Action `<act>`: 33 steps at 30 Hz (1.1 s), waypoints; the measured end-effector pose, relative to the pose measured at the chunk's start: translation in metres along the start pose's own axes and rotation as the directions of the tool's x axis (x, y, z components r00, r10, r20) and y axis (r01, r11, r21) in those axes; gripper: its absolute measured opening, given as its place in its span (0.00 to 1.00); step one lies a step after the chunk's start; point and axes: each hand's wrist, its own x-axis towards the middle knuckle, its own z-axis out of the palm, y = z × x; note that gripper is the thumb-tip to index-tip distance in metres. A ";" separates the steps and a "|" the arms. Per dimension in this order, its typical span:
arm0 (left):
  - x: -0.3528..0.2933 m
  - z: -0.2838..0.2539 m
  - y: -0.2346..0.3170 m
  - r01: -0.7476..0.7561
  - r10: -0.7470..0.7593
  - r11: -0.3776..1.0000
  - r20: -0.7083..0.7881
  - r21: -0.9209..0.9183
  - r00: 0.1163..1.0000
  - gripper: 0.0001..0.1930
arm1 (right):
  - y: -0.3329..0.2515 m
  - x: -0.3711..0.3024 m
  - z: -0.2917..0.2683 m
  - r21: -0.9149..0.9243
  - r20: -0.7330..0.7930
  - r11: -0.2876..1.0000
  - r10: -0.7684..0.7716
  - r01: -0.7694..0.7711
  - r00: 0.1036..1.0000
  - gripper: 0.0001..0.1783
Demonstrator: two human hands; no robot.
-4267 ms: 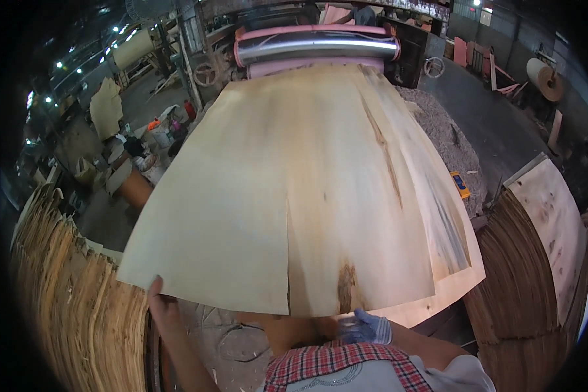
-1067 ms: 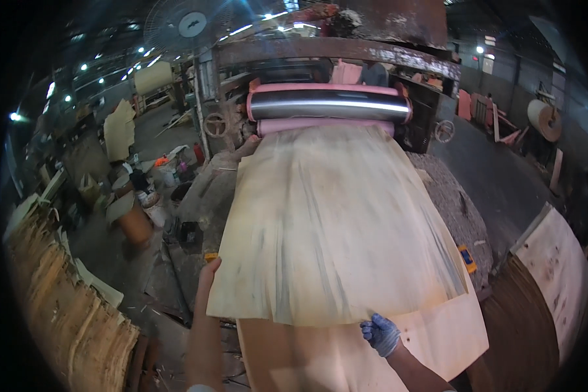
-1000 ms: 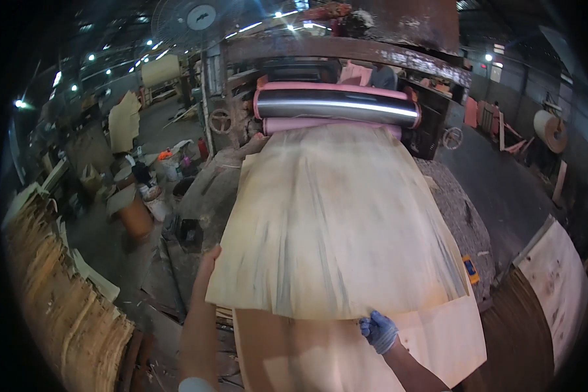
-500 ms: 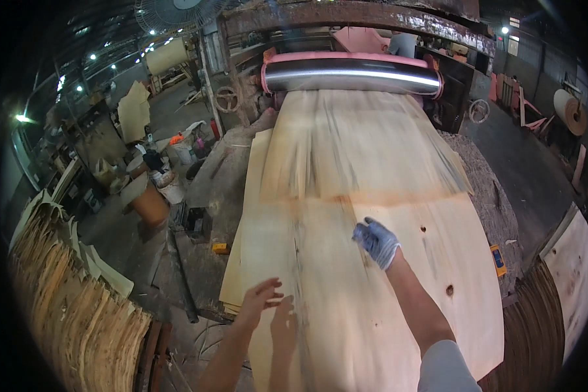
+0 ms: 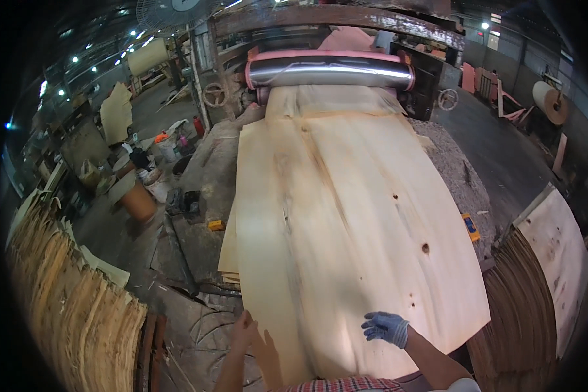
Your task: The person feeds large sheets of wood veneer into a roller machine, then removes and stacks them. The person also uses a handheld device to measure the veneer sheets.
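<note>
A wide, pale wood veneer sheet (image 5: 359, 196) with dark knots lies in front of me. My right hand (image 5: 387, 328), in a grey-blue glove, is just over its near part, fingers spread toward the left and holding nothing. My bare left hand (image 5: 244, 332) is at the sheet's near left edge, its fingers raised and loosely stretched. A darker hand-shaped shadow falls beside it. Ahead, another veneer sheet (image 5: 333, 99) reaches up to a shiny metal roller (image 5: 330, 73) with pink along its top. More veneer edges (image 5: 228, 255) show beneath on the left.
Tall veneer stacks stand at left (image 5: 78, 300) and right (image 5: 522, 287). A yellow tool (image 5: 470, 227) lies right of the sheet, a small yellow box (image 5: 216, 225) left. Handwheels (image 5: 215, 95) flank the roller machine. Buckets and an orange-brown drum (image 5: 137, 199) stand at left.
The far sheet has moved away into the roller, with less of it showing. The knotted sheet has also shifted forward. Both my hands have drawn back toward me.
</note>
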 end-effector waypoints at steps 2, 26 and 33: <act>-0.008 -0.003 0.019 0.072 -0.072 0.969 0.010 -0.237 0.997 0.25 | 0.022 -0.021 -0.007 0.009 -0.003 0.999 0.053 -0.053 0.999 0.23; 0.055 -0.049 0.154 -0.082 0.117 0.910 0.061 -0.407 0.991 0.10 | 0.160 -0.018 0.012 0.111 0.082 0.975 0.187 -0.195 0.979 0.24; 0.213 -0.017 0.154 -0.267 0.261 0.935 0.054 0.234 0.964 0.17 | -0.023 0.056 0.055 0.095 -0.160 0.866 -0.474 0.491 0.866 0.19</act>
